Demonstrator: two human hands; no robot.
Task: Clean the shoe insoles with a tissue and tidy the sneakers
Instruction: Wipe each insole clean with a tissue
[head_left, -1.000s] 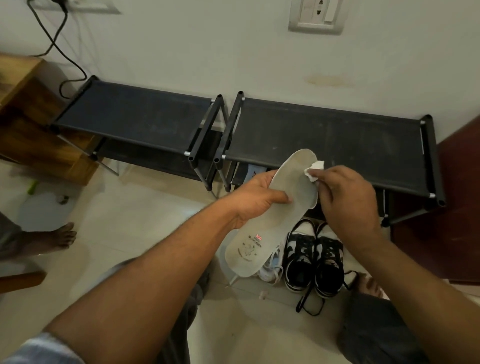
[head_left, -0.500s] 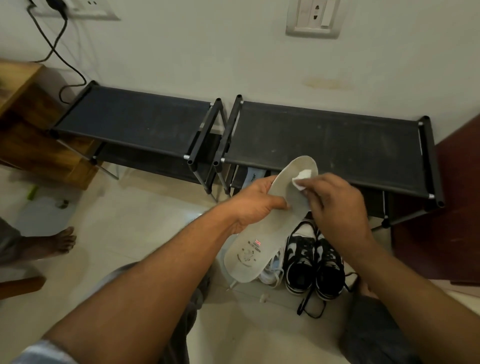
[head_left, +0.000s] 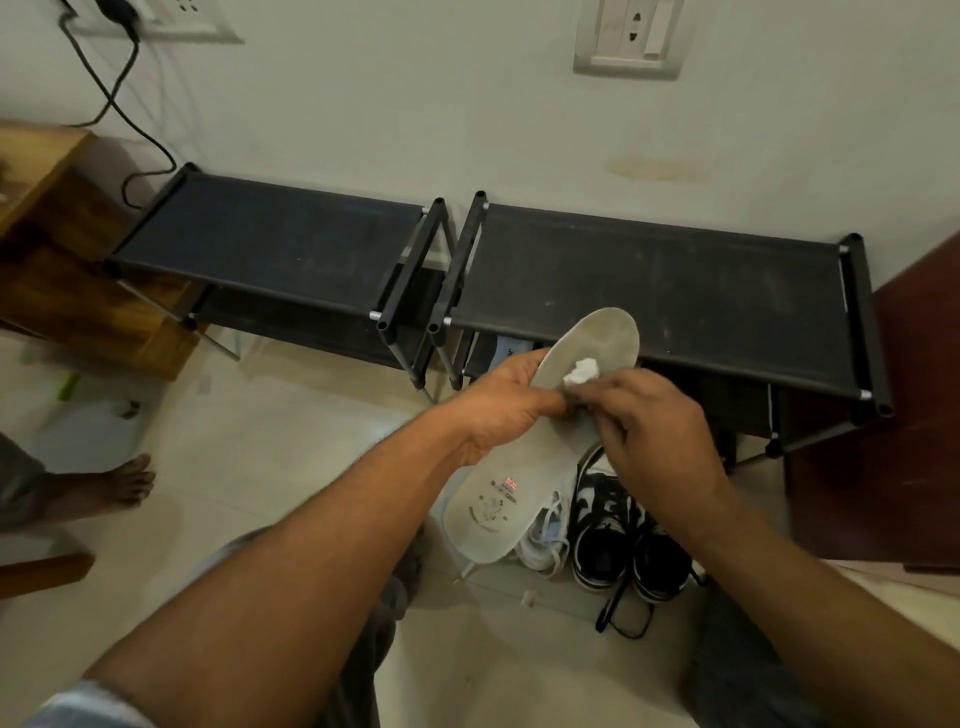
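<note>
My left hand (head_left: 506, 402) grips a grey shoe insole (head_left: 597, 345) by its left edge, near the middle, toe end up and printed heel end down. My right hand (head_left: 654, 431) pinches a crumpled white tissue (head_left: 737, 372) and presses it on the insole's middle. On the floor below stand a pair of black-and-white sneakers (head_left: 621, 530), laces trailing. A white sneaker (head_left: 543, 540) lies to their left, partly hidden behind the insole.
Two low black shoe racks (head_left: 280, 254) (head_left: 660, 286) stand side by side against the wall. A wooden cabinet (head_left: 57, 249) is at the left and a dark red door (head_left: 914, 405) at the right. Another person's bare foot (head_left: 111, 486) rests on the tiled floor at left.
My right hand has drawn the tissue down the insole from near the toe to the middle. Both hands have shifted slightly lower.
</note>
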